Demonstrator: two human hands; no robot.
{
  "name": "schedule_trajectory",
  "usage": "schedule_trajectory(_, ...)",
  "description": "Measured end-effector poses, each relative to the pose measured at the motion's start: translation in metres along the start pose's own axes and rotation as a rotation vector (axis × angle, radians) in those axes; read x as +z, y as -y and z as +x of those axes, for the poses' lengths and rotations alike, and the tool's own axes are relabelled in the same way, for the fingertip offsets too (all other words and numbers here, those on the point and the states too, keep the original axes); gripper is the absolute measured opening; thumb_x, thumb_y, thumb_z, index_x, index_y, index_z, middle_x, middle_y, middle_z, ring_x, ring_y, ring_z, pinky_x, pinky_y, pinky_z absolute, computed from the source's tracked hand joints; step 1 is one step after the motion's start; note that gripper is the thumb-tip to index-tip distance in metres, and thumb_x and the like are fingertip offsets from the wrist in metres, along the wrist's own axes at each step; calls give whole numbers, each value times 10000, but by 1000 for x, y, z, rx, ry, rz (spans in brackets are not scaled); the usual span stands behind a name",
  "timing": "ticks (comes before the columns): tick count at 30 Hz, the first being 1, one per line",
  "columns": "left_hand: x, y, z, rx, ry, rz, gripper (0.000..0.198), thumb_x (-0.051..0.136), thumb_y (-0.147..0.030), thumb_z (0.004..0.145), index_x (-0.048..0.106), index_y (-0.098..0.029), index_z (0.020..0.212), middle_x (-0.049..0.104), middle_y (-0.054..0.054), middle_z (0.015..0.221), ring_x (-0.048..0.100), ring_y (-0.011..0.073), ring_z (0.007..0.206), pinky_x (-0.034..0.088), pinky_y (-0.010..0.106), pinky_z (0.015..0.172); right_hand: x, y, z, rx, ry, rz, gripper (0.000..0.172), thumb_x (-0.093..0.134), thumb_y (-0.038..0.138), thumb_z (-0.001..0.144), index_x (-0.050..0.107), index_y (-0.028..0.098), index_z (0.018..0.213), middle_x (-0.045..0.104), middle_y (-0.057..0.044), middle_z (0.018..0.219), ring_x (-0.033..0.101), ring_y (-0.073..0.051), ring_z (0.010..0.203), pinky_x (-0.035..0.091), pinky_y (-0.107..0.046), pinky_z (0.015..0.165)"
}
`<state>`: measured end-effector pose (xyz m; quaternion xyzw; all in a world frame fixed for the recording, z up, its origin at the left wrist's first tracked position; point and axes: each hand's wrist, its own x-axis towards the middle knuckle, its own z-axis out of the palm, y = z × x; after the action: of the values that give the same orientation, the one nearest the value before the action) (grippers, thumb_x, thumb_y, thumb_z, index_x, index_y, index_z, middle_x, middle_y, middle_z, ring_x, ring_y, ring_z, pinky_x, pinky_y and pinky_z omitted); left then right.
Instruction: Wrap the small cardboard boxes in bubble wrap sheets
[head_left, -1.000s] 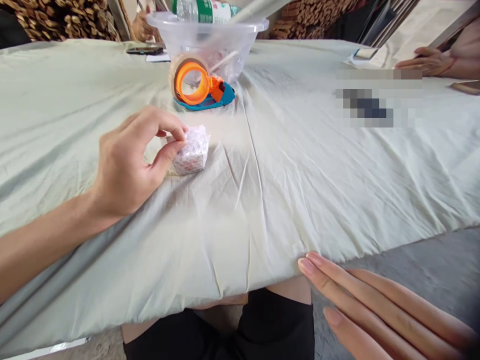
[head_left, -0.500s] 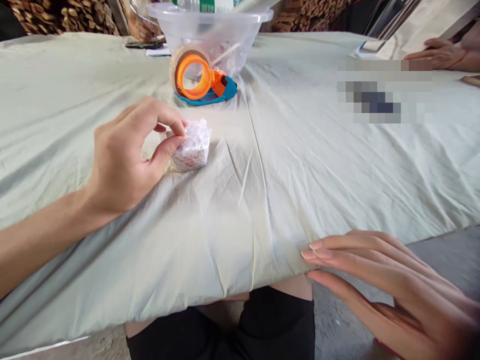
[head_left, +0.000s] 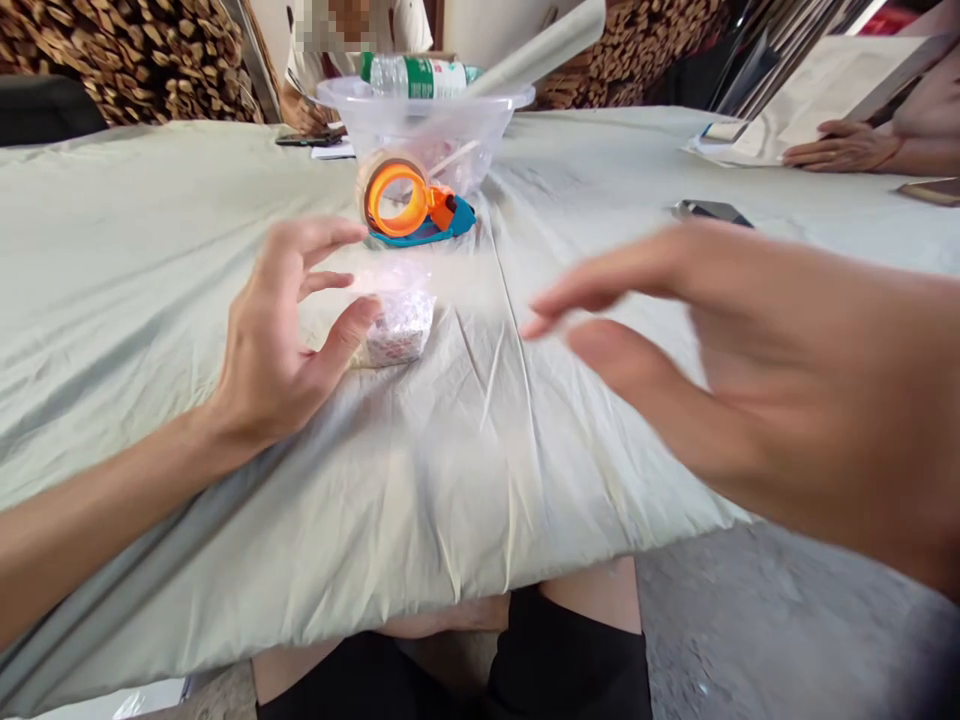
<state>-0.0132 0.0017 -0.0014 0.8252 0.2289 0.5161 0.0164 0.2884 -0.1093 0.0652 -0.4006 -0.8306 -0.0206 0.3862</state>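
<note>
A small block wrapped in bubble wrap [head_left: 399,325] lies on the pale green cloth covering the table [head_left: 150,260]. My left hand [head_left: 289,320] is beside it on the left, fingers spread apart, the thumb tip touching or nearly touching the wrap. My right hand [head_left: 720,360] is raised over the table to the right of the block, large and blurred, fingers stretched out toward the left and holding nothing. An orange and blue tape dispenser [head_left: 412,205] sits just behind the block.
A clear plastic bowl [head_left: 427,120] with a bottle [head_left: 416,75] behind it stands at the back. A dark phone [head_left: 709,212] lies at right. Another person's hand [head_left: 844,145] rests on papers at the far right; a second person sits at the far side. Stacked wood fills the background.
My left hand has loosened from a pinch on the wrapped block to spread fingers. My right hand rose from the table's front edge and swept up and left over the cloth.
</note>
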Motion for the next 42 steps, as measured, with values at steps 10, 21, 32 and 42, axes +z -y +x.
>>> schedule_trajectory(10,-8,-8,2,-17,45,74,288,745,-211,1076,678,-325,1332,825,2,1201,842,222,1084,707,368,898,115,-56,59,-488,-57,46,250,459,188,1191,658,220,1341,810,-104,1346,778,-281,1258,629,-478,1100)
schedule_trajectory(21,-11,-3,-8,-173,315,195,618,789,-614,1050,613,-323,1566,821,73,1435,871,312,1112,705,382,822,109,-73,52,-248,103,330,358,611,355,1176,670,205,1496,781,-132,1434,761,-287,1257,634,-505,1157)
schedule_trajectory(32,-9,-21,-4,-46,211,108,554,835,-315,1071,604,-378,1570,727,39,1464,797,249,1295,749,310,957,106,-77,53,-236,144,457,295,721,451,1131,638,247,1328,753,-102,1350,751,-256,1276,658,-440,1202)
schedule_trajectory(42,-8,-8,-5,-98,218,102,746,859,-587,1030,551,-363,1671,755,76,1463,785,284,1166,690,401,885,97,-68,53,-300,-76,295,329,825,244,1054,711,280,1360,799,-58,1360,754,-254,1213,675,-430,1101)
